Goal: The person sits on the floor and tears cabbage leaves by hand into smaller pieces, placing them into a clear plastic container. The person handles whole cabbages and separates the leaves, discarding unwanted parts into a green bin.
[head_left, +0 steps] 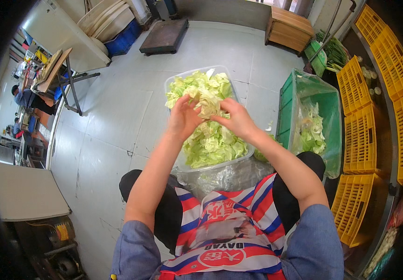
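Both my hands are raised over a clear plastic tub (235, 93) heaped with torn cabbage leaves (215, 147). Between them is a pale, partly stripped piece of cabbage (208, 105). My left hand (186, 117) grips its left side with curled fingers. From the right, my right hand (234, 117) pinches the same piece between thumb and fingers. A clear plastic bag (219, 175) lies between my knees, at the near end of the tub. Partly hidden by my right forearm, a green cabbage (261, 154) sits beside the tub.
A green crate (285, 108) lined with clear plastic holds cabbage scraps at right. Yellow crates (359, 140) line the right wall. Farther off stand a platform scale (164, 35), a wooden box (289, 28) and a folding table (59, 70). People (26, 98) are visible through the left doorway.
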Demonstrator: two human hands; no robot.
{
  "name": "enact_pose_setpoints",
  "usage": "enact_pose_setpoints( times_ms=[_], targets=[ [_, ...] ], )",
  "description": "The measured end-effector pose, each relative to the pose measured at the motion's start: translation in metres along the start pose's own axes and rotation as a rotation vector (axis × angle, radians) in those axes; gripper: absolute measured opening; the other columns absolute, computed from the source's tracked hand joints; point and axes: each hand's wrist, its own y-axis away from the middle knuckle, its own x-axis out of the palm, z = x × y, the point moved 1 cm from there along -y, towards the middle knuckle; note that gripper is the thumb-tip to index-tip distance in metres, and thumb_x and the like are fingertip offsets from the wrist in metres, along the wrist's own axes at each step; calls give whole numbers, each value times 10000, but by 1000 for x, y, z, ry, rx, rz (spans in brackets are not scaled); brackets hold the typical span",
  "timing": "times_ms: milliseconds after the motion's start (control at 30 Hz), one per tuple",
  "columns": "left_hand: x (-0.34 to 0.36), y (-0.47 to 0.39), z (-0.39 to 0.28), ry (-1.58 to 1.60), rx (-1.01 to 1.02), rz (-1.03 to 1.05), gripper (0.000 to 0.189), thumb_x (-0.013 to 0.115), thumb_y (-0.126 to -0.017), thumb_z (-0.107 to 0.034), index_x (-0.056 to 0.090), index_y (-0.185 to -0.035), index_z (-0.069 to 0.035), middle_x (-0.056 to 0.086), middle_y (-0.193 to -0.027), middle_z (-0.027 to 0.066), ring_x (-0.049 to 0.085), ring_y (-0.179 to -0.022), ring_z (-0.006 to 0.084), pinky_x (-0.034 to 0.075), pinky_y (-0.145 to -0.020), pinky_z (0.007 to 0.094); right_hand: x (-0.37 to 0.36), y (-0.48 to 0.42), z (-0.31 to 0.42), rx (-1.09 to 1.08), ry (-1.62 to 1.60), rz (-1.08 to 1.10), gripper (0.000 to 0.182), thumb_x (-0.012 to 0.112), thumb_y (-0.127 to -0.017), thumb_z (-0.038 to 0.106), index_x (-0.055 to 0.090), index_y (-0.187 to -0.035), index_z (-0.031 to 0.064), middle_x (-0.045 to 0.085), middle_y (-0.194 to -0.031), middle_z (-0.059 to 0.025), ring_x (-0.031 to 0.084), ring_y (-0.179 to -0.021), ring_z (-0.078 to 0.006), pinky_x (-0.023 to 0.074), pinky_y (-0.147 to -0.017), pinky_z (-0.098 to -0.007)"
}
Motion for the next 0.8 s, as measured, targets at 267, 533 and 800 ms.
enact_pose_setpoints(
  times_ms=[267,533,800],
  targets=[
    [-3,0,-6,-81,113,-115,406,540,-822,-413,467,-1026,-70,559,-939,81,573,-884,251,472,-811,439,-5,-3,16,-93,90,-39,245,626,-791,221,571,-926,25,552,-793,-68,574,-703,-218,454,-613,-317],
    [0,8,-31,14,42,97,580,330,-855,-583,504,-1069,-73,562,-996,103,565,-745,211,471,-614,327,-30,-13,-1,586,-991,44,362,372,-944,326,539,-1000,10,583,-789,-30,601,-633,-127,473,-545,-221],
    [13,18,5,-500,-217,49,481,418,-865,-481,527,-1050,-51,605,-862,72,602,-684,165,479,-548,269,-13,-16,2,449,-985,-8,329,390,-941,308,535,-932,13,561,-738,-30,532,-578,-104,443,-526,-222]
  ],
)
